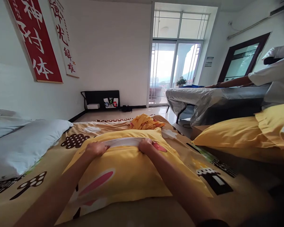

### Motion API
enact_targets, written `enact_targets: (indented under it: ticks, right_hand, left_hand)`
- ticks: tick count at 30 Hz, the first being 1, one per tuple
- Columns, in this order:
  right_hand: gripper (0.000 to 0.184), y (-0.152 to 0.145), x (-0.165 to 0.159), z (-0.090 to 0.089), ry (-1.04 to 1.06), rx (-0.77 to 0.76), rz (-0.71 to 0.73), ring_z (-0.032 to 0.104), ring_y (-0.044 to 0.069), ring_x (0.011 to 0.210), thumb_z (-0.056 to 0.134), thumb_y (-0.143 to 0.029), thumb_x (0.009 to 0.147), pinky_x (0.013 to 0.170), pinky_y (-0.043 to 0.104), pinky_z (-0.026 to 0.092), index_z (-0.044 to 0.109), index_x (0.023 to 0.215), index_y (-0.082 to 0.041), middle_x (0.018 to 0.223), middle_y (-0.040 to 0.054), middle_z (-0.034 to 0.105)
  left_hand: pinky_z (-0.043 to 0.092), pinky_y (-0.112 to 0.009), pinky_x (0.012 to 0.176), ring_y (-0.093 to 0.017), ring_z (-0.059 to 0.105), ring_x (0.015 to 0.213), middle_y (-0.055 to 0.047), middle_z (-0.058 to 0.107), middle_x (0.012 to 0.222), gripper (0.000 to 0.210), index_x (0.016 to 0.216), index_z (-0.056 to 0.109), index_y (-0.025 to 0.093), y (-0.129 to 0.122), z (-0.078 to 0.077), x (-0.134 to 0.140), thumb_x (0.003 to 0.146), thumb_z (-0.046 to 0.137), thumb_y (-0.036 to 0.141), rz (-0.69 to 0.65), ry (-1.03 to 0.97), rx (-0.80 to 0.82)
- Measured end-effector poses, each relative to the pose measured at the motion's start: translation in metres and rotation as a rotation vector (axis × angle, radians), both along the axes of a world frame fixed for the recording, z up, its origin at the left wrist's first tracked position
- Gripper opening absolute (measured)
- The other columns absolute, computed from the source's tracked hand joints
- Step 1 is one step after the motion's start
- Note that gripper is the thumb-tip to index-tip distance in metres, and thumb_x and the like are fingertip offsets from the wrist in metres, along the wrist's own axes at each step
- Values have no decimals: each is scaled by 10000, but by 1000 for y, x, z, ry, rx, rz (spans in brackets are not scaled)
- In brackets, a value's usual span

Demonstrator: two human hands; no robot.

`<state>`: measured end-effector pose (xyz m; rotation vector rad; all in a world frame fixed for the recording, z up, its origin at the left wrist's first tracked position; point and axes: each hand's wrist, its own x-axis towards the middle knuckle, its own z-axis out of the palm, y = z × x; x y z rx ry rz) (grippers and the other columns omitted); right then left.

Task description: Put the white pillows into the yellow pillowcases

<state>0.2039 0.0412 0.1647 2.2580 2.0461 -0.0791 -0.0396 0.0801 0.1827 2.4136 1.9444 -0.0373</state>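
Two arms [61, 186] reach forward; my left hand [97, 148] and right hand [146, 145] clamp the gaping edge of a yellow pillowcase [132, 171], lying before me on a patterned bedspread [53, 167]. I seem to be adjusting it over white filling [123, 143]; next probably calls for an even pull.

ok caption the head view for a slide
Left hand and right hand grip the open edge of a yellow cartoon-print fabric pillowcase on a tan patterned bedspread.
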Motion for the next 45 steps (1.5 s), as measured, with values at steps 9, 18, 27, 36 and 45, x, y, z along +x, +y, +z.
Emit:
enact_targets:
  ticks: [9,18,27,36,45]
  right_hand:
    - [329,-21,-30,-3,44,228,251,664,279,975,436,-220,902,837,355,484,724,1010,-101,1005,208,704]
    - [380,-25,5,-37,175,308,170,657,225,946,375,-328,946,785,291,454,710,947,-149,1050,125,709]
    - [311,-33,36,-52,241,398,96,644,199,901,411,-280,942,782,275,433,678,841,-157,965,97,708]
    - [289,-62,36,-86,345,733,316,555,206,980,322,-213,989,885,314,443,607,1012,-163,1022,86,641]
    - [293,-97,57,-66,238,879,454,562,208,1098,389,-264,984,1007,376,375,606,1168,-191,1139,76,679]
  left_hand:
    - [464,-337,833,-258,639,998,-143,684,1094,420,998,691,168,-38,-15,56,914,313,330,-300,-74,64]
    - [441,-354,873,-257,616,1009,-123,677,1053,452,921,671,180,-16,-30,35,938,246,330,-286,-50,21]
    - [414,-429,943,-296,560,1096,-109,678,1088,495,945,656,199,-33,-52,-12,935,211,416,-74,-49,242]
    - [427,-425,932,-322,614,1087,-160,696,1107,641,1025,689,166,-25,-55,-48,912,151,494,18,-89,23]
    - [476,-391,880,-320,654,1021,-126,723,1072,714,1046,731,204,-33,-49,-64,888,191,644,-55,-270,-58]
